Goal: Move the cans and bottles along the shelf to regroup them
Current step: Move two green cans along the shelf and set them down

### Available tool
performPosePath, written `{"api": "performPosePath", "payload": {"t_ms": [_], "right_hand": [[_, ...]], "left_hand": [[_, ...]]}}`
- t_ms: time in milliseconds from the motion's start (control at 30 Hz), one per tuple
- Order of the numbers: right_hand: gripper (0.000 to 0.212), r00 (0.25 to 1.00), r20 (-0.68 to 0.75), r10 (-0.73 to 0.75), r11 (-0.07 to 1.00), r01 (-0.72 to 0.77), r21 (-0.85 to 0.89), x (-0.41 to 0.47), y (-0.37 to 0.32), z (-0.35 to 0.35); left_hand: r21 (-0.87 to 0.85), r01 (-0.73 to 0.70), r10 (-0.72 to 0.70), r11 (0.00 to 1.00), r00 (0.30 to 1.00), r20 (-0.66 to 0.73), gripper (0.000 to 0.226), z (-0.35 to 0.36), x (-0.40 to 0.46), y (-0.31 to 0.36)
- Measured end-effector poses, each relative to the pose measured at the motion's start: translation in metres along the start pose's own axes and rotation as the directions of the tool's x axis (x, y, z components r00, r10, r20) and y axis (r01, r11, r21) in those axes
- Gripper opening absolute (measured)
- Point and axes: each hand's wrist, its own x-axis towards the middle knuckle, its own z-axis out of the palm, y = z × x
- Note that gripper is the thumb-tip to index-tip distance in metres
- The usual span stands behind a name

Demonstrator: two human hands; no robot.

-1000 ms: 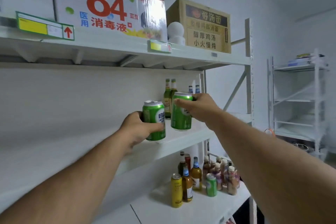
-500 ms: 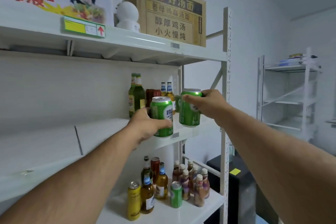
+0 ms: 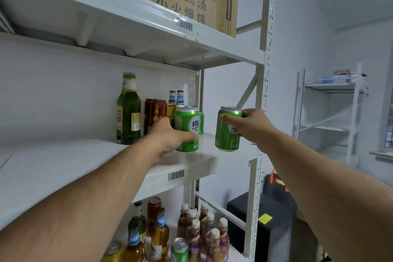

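Both bare forearms extend up and forward, well apart. The left hand (image 3: 170,138) is curled round a green can (image 3: 187,128), thumb across its front. The right hand (image 3: 248,125) grips a second green can (image 3: 226,134) near its top, fingers wrapped.

Glossy metal cans (image 3: 186,128), matt shelf (image 3: 63,168)

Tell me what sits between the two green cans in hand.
Bare white shelf between the left can and right can; a small green can stands behind the gap, head view.
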Motion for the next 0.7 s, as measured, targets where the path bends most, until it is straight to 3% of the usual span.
{"api": "performPosePath", "payload": {"t_ms": [333, 433, 567, 700], "right_hand": [[0.038, 1.000, 0.013, -0.011, 0.999, 0.010, 0.035, 0.101, 0.046, 0.016], [0.045, 0.999, 0.048, -0.020, 0.998, 0.017, 0.058, 0.131, 0.063, 0.026], [0.034, 0.990, 0.131, -0.043, 0.994, 0.029, 0.109, 0.170, 0.081, 0.037], [0.034, 0.976, 0.209, -0.064, 0.994, 0.042, 0.105, 0.213, 0.100, 0.051]], "left_hand": [[0.058, 0.026, -0.025, 0.998, 0.999, -0.025, 0.058, 0.034, 0.088, -0.015], [0.070, 0.043, -0.039, 0.997, 0.998, -0.055, 0.055, 0.043, 0.105, -0.020], [0.092, 0.078, -0.065, 0.993, 0.988, -0.137, 0.056, 0.054, 0.123, -0.023], [0.092, 0.098, -0.077, 0.991, 0.974, -0.213, 0.042, 0.064, 0.137, -0.017]]}}
